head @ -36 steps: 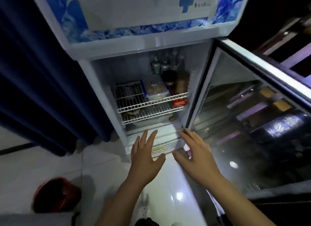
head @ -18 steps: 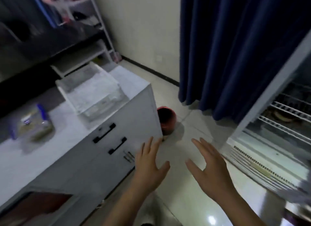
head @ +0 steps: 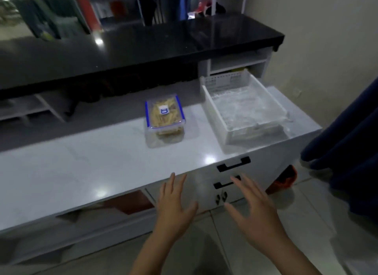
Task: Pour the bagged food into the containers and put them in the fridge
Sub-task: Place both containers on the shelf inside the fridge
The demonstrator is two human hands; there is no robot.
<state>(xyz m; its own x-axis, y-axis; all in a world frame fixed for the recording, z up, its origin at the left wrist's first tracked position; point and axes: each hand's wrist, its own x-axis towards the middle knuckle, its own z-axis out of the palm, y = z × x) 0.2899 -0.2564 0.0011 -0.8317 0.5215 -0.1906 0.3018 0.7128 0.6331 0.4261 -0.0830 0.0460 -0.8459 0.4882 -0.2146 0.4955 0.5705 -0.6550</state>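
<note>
A clear container with a blue-trimmed lid (head: 164, 117), filled with pale yellow food, stands on the white counter (head: 81, 168) near its middle. To its right sits a white plastic basket (head: 244, 108) lined with clear crumpled plastic. My left hand (head: 173, 205) and my right hand (head: 253, 207) hover side by side with spread fingers in front of the counter's front edge, well short of the container. Both hold nothing. The fridge is out of view.
A black glossy upper counter (head: 143, 43) runs behind the white one, with open shelves under it. Black drawer handles (head: 233, 164) sit on the cabinet front. A red bin (head: 283, 179) stands on the tiled floor at the right, beside a dark blue curtain (head: 347, 147).
My view has swung left from the open fridge to the counter with the container. Both hands stayed spread and empty in front of me.
</note>
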